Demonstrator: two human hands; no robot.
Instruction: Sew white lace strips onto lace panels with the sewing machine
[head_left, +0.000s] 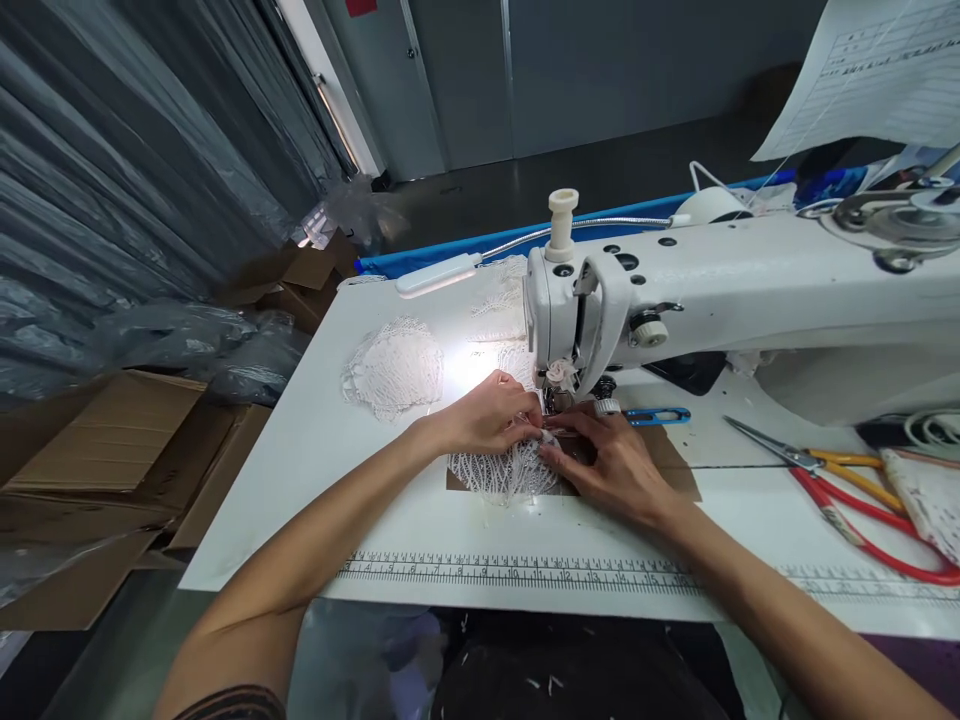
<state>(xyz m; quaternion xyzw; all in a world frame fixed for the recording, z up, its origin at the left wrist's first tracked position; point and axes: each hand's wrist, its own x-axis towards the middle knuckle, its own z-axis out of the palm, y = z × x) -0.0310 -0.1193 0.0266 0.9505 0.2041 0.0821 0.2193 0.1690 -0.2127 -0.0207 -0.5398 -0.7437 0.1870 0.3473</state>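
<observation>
The fingers [525, 425] of the left hand [487, 415] were drawn together, pinching the upper edge of a white lace piece [504, 468] just in front of the needle area. The fingers of the right hand [611, 462] were likewise closed on the same lace edge, fingertips touching those of the left hand. The lace piece lay flat on the desk [300, 450], partly over a brown plate directly below the head of the white sewing machine [675, 290].

Behind the left hand, a second round lace piece [394, 365] rested on the desk, lit by a gooseneck lamp [439, 275]. More lace lay heaped beside the machine head. Blue thread snips [656, 415] sat just right of the right hand. Red-and-yellow-handled scissors [847, 490] lay well apart, toward the right edge. A printed ruler strip [525, 572] ran along the near desk edge. Cardboard boxes [112, 450] stood on the floor to the left.
</observation>
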